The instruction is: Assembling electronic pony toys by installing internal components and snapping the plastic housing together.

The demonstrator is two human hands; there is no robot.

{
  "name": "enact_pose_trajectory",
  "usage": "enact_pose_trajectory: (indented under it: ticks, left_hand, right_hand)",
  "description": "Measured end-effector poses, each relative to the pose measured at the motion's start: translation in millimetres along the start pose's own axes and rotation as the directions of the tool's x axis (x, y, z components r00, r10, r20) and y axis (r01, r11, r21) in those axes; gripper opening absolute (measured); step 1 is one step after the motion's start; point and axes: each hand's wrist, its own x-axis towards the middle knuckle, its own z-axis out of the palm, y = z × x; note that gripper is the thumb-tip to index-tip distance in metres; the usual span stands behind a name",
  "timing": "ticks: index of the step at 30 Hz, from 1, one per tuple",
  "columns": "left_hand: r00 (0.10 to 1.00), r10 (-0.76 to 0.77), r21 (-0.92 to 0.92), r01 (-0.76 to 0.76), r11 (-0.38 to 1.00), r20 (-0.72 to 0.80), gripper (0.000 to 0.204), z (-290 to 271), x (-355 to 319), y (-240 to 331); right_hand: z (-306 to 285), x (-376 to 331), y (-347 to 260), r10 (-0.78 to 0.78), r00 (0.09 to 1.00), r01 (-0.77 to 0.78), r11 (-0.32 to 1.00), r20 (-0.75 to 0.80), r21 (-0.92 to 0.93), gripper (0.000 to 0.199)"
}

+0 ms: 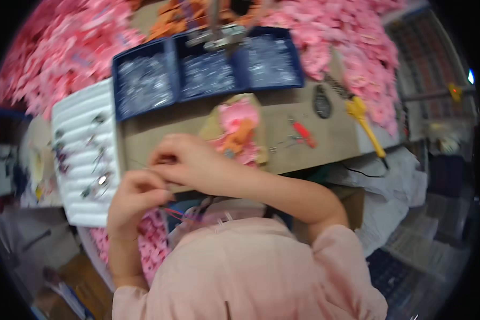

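Observation:
Close together at the near edge of the table, my two hands meet with their fingertips almost touching. My left hand is closed in a pinch, thumb against the curled fingers. Just above it, my right hand reaches across from the right, its thumb and fingers also closed. Whatever they pinch is too small and blurred to name. Thin red and purple wires show below the left thumb, in front of my shirt; whether they reach the fingers I cannot tell. Left of the hands lies a white ribbed tray bearing several small parts with wires.
A dark blue three-compartment bin holds clear plastic pieces. Pink pieces heap behind it; pink and orange ones lie on a tan pad. Rightward are a red-handled tool, a black oval object and a yellow-handled soldering iron.

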Motion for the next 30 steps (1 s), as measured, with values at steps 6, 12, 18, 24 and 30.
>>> enact_pose_trajectory:
  ticks: [6,12,18,24,30]
  left_hand:
    - [0.397,0.892,0.781,-0.479,0.402,-0.215,0.008,24.3,21.5,-3.4]
    - [0.569,0.821,0.908,-0.318,0.273,-0.048,0.016,33.3,52.9,-49.5]
    - [0.789,0.56,0.636,-0.301,0.711,-0.254,0.015,46.6,71.1,-51.7]
    - [0.901,0.431,0.623,-0.307,0.719,-0.054,0.013,33.2,69.7,-39.7]
    - [0.62,0.626,0.827,-0.558,-0.072,0.473,0.015,30.4,46.3,-45.6]
  right_hand:
    - [-45.1,-49.1,-20.4,-0.079,0.868,0.066,0.997,-0.49,-0.043,0.016]
    - [-100.4,-176.9,31.4,0.376,0.537,-0.396,0.903,-0.755,0.167,0.02]
    - [-200.0,-249.6,99.7,-0.167,0.286,-0.22,0.947,-0.944,-0.234,0.043]
    - [-237.6,-216.4,69.4,-0.245,0.614,-0.431,0.693,-0.75,-0.578,0.038]
    - [-166.5,-224.3,30.1,-0.269,0.332,-0.42,0.816,-0.904,-0.397,0.037]
